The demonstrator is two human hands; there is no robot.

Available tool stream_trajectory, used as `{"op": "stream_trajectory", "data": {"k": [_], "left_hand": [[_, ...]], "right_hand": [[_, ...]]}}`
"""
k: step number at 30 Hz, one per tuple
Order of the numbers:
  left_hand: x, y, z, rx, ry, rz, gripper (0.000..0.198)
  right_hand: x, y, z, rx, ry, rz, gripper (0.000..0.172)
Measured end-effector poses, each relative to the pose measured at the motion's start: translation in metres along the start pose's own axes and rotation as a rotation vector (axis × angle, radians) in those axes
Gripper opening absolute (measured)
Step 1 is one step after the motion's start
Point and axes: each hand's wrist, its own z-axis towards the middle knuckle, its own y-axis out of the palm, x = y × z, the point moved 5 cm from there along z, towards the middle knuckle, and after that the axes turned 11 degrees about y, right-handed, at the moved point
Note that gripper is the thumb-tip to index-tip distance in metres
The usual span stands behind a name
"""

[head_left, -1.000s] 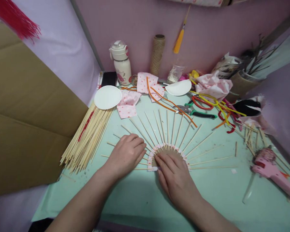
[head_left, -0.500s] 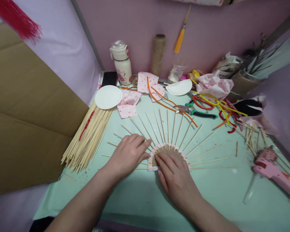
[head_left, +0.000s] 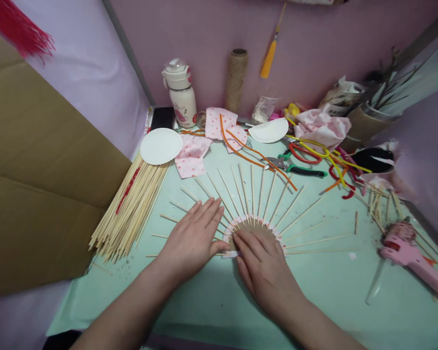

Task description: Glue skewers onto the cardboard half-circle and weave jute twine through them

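Stick bundle (head_left: 130, 216) lay left on tabletop (head_left: 211, 306). Left hand (head_left: 194, 232) lay over left part of fan (head_left: 250, 221), fingers straight, grasping nothing. Fan lay centrally, right hand (head_left: 264, 261) flat on cardboard base (head_left: 245, 228), fingers extended, gripping nothing. Glue gun (head_left: 412, 260) lay rightmost.

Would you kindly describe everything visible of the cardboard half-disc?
The cardboard half-disc is brown, its curve edged by a pale border with pinkish dots. It lies flat on the green tabletop, wooden sticks fanning from it. The right hand rests on it, covering much; the left hand's thumb is at its left end.
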Motion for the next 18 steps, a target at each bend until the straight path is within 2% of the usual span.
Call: {"op": "stream_trajectory", "data": {"k": [4,18], "left_hand": [[0.0019,0.0016,-0.0013,-0.015,-0.01,0.005,0.077],[0.002,0.005,-0.001,0.001,-0.007,-0.002,0.07]], "right_hand": [[-0.0008,-0.001,0.0006,0.008,0.004,0.001,0.031],[-0.0011,-0.0014,0.0013,0.014,-0.003,-0.005,0.031]]}}
